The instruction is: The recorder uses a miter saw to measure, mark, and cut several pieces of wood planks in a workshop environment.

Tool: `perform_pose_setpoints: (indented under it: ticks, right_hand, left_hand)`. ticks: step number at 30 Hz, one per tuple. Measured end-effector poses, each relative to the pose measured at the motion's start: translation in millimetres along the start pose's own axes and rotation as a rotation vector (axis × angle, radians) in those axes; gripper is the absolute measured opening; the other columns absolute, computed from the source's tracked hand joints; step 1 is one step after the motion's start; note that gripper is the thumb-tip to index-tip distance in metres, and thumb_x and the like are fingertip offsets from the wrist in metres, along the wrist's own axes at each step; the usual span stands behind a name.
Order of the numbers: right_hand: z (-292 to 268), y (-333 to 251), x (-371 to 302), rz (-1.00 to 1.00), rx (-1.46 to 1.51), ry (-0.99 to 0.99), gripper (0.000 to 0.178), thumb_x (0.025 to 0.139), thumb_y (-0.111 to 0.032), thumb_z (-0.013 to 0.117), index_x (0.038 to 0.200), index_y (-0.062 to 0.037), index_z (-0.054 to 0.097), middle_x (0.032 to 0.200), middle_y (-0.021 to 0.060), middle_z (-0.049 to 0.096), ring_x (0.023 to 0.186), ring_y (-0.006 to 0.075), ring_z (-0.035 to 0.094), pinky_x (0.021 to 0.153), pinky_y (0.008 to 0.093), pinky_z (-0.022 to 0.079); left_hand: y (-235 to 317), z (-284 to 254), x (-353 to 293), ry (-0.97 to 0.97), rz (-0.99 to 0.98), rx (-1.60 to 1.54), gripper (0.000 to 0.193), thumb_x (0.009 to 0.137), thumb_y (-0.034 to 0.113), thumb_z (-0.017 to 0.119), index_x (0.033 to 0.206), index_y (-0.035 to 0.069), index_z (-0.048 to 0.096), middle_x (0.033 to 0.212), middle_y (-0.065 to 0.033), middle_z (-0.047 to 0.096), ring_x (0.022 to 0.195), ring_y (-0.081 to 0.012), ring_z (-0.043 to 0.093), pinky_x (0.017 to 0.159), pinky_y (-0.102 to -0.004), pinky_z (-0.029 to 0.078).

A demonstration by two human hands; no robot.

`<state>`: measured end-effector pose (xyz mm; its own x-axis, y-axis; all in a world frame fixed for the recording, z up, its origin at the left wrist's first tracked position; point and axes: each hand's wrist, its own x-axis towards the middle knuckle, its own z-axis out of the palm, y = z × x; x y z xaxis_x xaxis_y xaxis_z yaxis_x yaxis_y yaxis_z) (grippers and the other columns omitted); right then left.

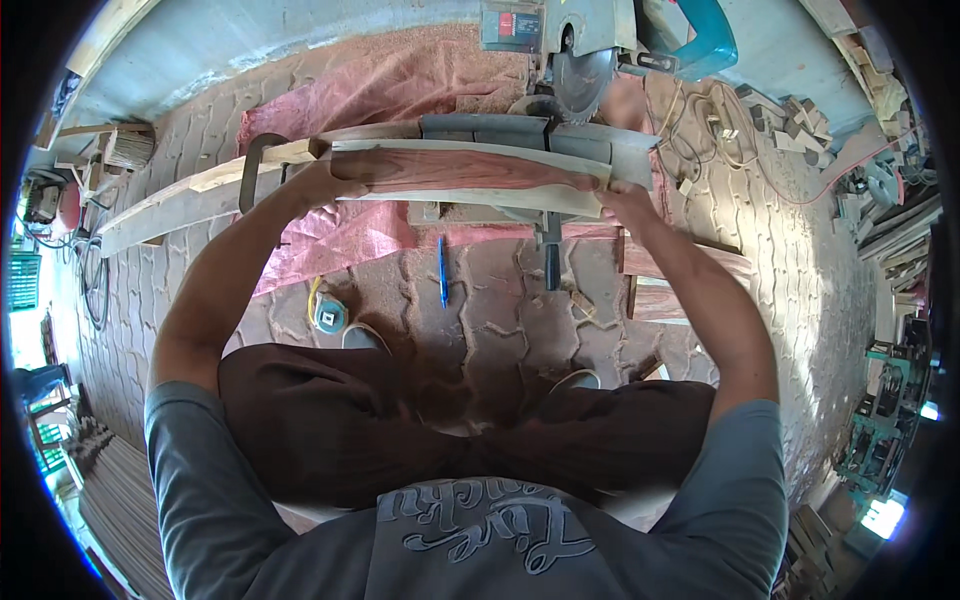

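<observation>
Between the two hands of the person, just in front of the saw's fence, one wooden board is held crosswise; its middle is reddish brown and its long edges are pale. The left hand (pixel 330 188) is closed around the left end of the board (pixel 470 172), with the thumb lying on the upper face. The right hand (pixel 625 203) is closed at the right end in a similar grip, but its fingers below the wood are partly hidden.

Beyond the board stands one miter saw (pixel 590 25) with one toothed circular blade (pixel 583 80), raised above the grey fence (pixel 485 128). The board covers much of the saw's base, so I cannot tell whether it touches it. One dark handle (pixel 552 265) sticks out from under the board, toward the person. Near the left forearm one metal clamp (pixel 252 180) stands upright over a long pale beam (pixel 170 215).

On the paved floor (pixel 490 345), nearer to the knees, lie one blue pen (pixel 443 272) and one round tape measure (pixel 329 315), beside one of the two shoes. Pink cloth (pixel 375 232) is spread under and around the saw. At least two reddish boards (pixel 670 298) lie beside the right forearm, which hides part of them. Farther right there are a loose cable (pixel 690 150) and a heap of wood offcuts (pixel 795 125), too many to count.
</observation>
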<state>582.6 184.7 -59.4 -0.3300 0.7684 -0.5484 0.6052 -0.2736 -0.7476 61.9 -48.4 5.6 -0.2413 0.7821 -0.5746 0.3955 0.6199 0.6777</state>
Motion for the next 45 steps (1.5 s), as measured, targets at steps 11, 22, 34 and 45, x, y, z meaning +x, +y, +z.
perform_pose_setpoints:
  ticks: [11, 22, 34, 45]
  right_hand:
    - [-10, 38, -26, 0.122, 0.107, -0.145, 0.046, 0.104, -0.046, 0.061, 0.128, -0.0068, 0.064, 0.111, 0.0096, 0.074, 0.089, 0.0175, 0.068, 0.079, 0.0356, 0.058]
    - [23, 21, -15, 0.059, 0.121, -0.053, 0.059, 0.096, -0.049, 0.070, 0.134, -0.0050, 0.061, 0.110, 0.0152, 0.073, 0.085, 0.0234, 0.072, 0.073, 0.0405, 0.061]
    - [51, 14, -2, -0.362, 0.021, 0.089, 0.034, 0.089, -0.019, 0.075, 0.117, -0.0020, 0.072, 0.081, 0.0000, 0.070, 0.071, 0.0077, 0.060, 0.065, 0.0292, 0.049]
    - [63, -18, 4, -0.248, 0.121, 0.024, 0.037, 0.095, -0.015, 0.067, 0.131, -0.0053, 0.071, 0.079, -0.0051, 0.061, 0.067, 0.0049, 0.054, 0.057, 0.0247, 0.044]
  left_hand:
    - [-18, 3, 7, -0.051, -0.256, -0.070, 0.055, 0.094, 0.053, 0.072, 0.120, 0.005, 0.070, 0.090, -0.0140, 0.068, 0.071, -0.0255, 0.069, 0.057, -0.0404, 0.059]
    - [-35, 10, 1, 0.047, -0.344, -0.317, 0.076, 0.098, 0.071, 0.047, 0.137, 0.006, 0.052, 0.105, -0.0186, 0.066, 0.084, -0.0325, 0.072, 0.074, -0.0584, 0.061]
    - [-66, 32, 10, 0.235, -0.212, -0.513, 0.028, 0.096, 0.025, 0.074, 0.112, 0.006, 0.061, 0.083, -0.0075, 0.064, 0.071, -0.0209, 0.069, 0.062, -0.0395, 0.061]
    - [-63, 25, 10, 0.452, 0.079, 0.059, 0.035, 0.086, 0.018, 0.080, 0.108, -0.003, 0.064, 0.081, -0.0148, 0.070, 0.068, -0.0233, 0.069, 0.058, -0.0393, 0.056]
